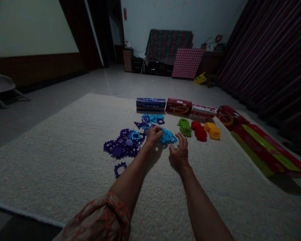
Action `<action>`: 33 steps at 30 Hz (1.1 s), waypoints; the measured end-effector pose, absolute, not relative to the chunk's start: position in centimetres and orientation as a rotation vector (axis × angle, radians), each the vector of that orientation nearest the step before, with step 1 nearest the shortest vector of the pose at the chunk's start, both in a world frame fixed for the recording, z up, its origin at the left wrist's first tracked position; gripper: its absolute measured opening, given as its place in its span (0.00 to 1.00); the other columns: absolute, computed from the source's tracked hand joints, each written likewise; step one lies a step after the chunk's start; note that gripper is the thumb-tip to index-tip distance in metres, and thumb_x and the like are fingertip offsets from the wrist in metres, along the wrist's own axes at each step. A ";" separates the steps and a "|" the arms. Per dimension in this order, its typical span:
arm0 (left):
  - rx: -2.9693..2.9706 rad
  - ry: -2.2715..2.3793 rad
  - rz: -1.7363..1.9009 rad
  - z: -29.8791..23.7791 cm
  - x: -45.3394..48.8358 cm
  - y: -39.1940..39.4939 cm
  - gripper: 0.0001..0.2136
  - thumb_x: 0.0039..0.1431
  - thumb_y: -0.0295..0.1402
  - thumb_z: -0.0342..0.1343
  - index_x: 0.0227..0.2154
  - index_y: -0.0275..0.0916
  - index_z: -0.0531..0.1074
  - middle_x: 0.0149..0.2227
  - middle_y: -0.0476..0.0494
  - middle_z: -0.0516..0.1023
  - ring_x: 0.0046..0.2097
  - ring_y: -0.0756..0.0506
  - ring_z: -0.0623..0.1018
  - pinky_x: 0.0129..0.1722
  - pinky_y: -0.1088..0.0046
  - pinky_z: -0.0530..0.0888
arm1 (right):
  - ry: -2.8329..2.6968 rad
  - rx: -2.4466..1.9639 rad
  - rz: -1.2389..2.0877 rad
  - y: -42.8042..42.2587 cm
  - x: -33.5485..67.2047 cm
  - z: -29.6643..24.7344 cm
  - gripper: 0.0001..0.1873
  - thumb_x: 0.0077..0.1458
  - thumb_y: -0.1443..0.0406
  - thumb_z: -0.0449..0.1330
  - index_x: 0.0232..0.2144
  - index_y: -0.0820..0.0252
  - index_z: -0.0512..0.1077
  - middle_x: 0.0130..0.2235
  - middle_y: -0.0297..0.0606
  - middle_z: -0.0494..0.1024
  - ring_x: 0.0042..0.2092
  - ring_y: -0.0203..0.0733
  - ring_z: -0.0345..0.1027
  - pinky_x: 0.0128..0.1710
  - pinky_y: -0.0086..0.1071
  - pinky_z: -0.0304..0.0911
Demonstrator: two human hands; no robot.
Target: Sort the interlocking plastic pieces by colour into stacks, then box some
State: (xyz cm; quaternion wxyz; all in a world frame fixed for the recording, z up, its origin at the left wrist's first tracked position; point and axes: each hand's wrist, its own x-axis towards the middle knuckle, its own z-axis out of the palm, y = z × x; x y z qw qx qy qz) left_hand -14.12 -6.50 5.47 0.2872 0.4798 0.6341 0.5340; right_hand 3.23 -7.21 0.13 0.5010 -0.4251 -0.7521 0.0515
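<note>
Light-blue toothed plastic pieces (167,136) lie in a small pile on the pale mat. My left hand (154,134) is at the pile's left edge, fingers and thumb pinched on a light-blue piece that they partly hide. To the right of the pile is my right hand (180,150), thumb and fingers apart, holding nothing. Dark purple toothed pieces (120,147) are spread left of my left hand, with a light-blue piece (135,135) among them. Beyond it, more light-blue pieces (153,118) are mixed with purple ones. One purple frame-like piece (120,170) lies nearer, beside my left forearm.
Green pieces (184,127), red pieces (199,131) and yellow pieces (212,131) form separate piles on the right. A blue box (151,104), a red box (179,106) and a white-and-red box (203,111) line the mat's far side. Larger boxes (271,147) stand along the right edge.
</note>
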 end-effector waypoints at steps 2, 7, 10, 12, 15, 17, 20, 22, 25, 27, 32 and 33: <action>1.306 1.690 1.410 5.3 -13.0 -6.4 0.07 0.53 0.26 0.60 0.34 0.37 0.81 0.34 0.44 0.84 0.38 0.46 0.81 0.43 0.70 0.77 | -1.854 -1.025 0.159 -7.3 3.1 -0.3 0.33 0.50 0.66 0.58 0.60 0.62 0.62 0.62 0.54 0.65 0.65 0.56 0.57 0.64 0.57 0.57; 1.418 1.860 1.450 4.0 -12.2 -6.2 0.13 0.57 0.22 0.53 0.41 0.36 0.80 0.45 0.39 0.83 0.49 0.43 0.80 0.54 0.65 0.74 | -1.955 -1.051 0.196 -7.5 2.2 -0.2 0.34 0.49 0.66 0.58 0.60 0.61 0.63 0.63 0.52 0.64 0.64 0.57 0.56 0.64 0.56 0.57; 1.515 1.939 1.436 2.9 -11.9 -5.9 0.15 0.57 0.21 0.52 0.44 0.37 0.79 0.47 0.39 0.81 0.52 0.43 0.78 0.57 0.63 0.72 | -1.965 -1.084 0.200 -7.5 2.1 -0.1 0.32 0.50 0.65 0.58 0.59 0.62 0.64 0.62 0.53 0.65 0.63 0.57 0.57 0.63 0.57 0.58; 1.586 1.989 1.386 2.4 -11.5 -5.7 0.16 0.58 0.22 0.51 0.46 0.38 0.78 0.48 0.39 0.80 0.53 0.42 0.78 0.59 0.62 0.71 | -1.968 -1.096 0.211 -7.4 2.2 -0.3 0.32 0.50 0.65 0.58 0.59 0.62 0.64 0.62 0.53 0.66 0.63 0.57 0.58 0.63 0.57 0.59; 1.668 2.083 1.264 2.0 -11.0 -5.5 0.16 0.61 0.24 0.49 0.49 0.35 0.76 0.50 0.35 0.78 0.55 0.41 0.76 0.60 0.61 0.69 | -1.962 -1.092 0.228 -7.4 2.3 -0.5 0.31 0.50 0.66 0.58 0.58 0.62 0.65 0.61 0.53 0.67 0.62 0.56 0.59 0.63 0.55 0.59; 1.707 2.120 1.181 1.9 -10.7 -5.4 0.16 0.63 0.26 0.49 0.50 0.32 0.75 0.51 0.32 0.77 0.56 0.40 0.75 0.60 0.61 0.69 | -1.948 -1.098 0.238 -7.4 2.3 -0.6 0.30 0.51 0.66 0.57 0.58 0.62 0.66 0.60 0.53 0.68 0.62 0.55 0.60 0.63 0.55 0.59; 1.745 2.149 1.101 1.7 -10.5 -5.4 0.15 0.64 0.27 0.48 0.49 0.34 0.76 0.51 0.32 0.76 0.55 0.39 0.74 0.60 0.60 0.69 | -1.929 -1.132 0.259 -7.4 2.3 -0.8 0.29 0.52 0.66 0.56 0.58 0.61 0.66 0.60 0.52 0.68 0.62 0.55 0.61 0.62 0.55 0.60; 1.756 2.175 1.095 1.4 -10.4 -5.3 0.15 0.64 0.27 0.48 0.49 0.35 0.76 0.53 0.32 0.75 0.56 0.38 0.73 0.60 0.59 0.69 | -1.926 -1.149 0.269 -7.4 2.3 -0.9 0.28 0.53 0.65 0.56 0.58 0.61 0.66 0.60 0.52 0.69 0.63 0.55 0.61 0.62 0.56 0.60; 1.760 2.187 1.132 1.1 -10.3 -5.1 0.16 0.64 0.27 0.48 0.50 0.36 0.76 0.56 0.31 0.73 0.58 0.38 0.72 0.60 0.58 0.68 | -1.916 -1.169 0.262 -7.3 2.4 -1.2 0.29 0.53 0.65 0.56 0.58 0.64 0.66 0.61 0.55 0.68 0.63 0.57 0.60 0.62 0.57 0.60; 1.754 2.171 1.166 1.2 -10.6 -4.9 0.16 0.63 0.25 0.48 0.49 0.34 0.76 0.54 0.32 0.75 0.58 0.39 0.73 0.61 0.60 0.68 | -1.916 -1.183 0.258 -7.2 2.4 -1.2 0.29 0.53 0.65 0.56 0.58 0.66 0.66 0.62 0.58 0.67 0.64 0.58 0.60 0.63 0.57 0.59; 1.650 2.240 1.193 2.7 -13.2 -5.4 0.17 0.61 0.21 0.46 0.45 0.37 0.78 0.46 0.37 0.79 0.51 0.42 0.76 0.57 0.64 0.70 | -1.928 -1.162 0.262 -7.2 2.5 -0.9 0.29 0.54 0.65 0.56 0.58 0.65 0.66 0.60 0.57 0.68 0.62 0.57 0.61 0.62 0.56 0.61; 1.578 2.304 1.188 3.1 -13.9 -5.8 0.17 0.61 0.22 0.46 0.46 0.38 0.78 0.45 0.37 0.79 0.51 0.42 0.76 0.55 0.64 0.70 | -1.922 -1.154 0.262 -7.2 2.5 -0.8 0.28 0.54 0.65 0.56 0.58 0.65 0.67 0.60 0.56 0.69 0.62 0.57 0.62 0.61 0.56 0.61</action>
